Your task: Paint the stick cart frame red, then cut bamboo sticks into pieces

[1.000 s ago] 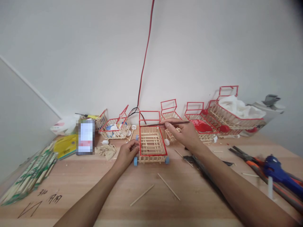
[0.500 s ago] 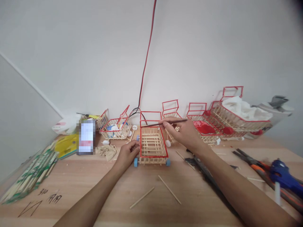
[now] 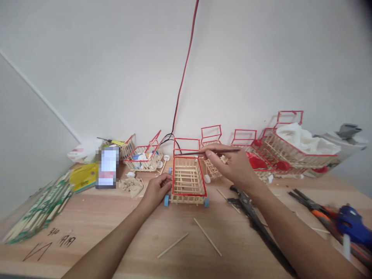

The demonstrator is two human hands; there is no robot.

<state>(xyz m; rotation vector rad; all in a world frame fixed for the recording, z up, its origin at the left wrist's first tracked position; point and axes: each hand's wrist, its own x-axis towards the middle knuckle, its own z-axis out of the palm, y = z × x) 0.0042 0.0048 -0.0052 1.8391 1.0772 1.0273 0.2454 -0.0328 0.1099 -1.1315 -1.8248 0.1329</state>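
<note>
You are painting the red rim of the small wooden-stick cart with blue wheels [image 3: 187, 181], which stands on the pale wooden tabletop [image 3: 116, 224]. Your left hand [image 3: 155, 190] pinches the cart's left side. Your right hand [image 3: 235, 166] grips a thin dark paintbrush [image 3: 203, 152], tip at the cart's rear rail. I judge the next stroke needs a steady cart. Finished red-rimmed carts [image 3: 255, 155] crowd behind it; loose sticks [image 3: 207, 231] lie in front.
</note>
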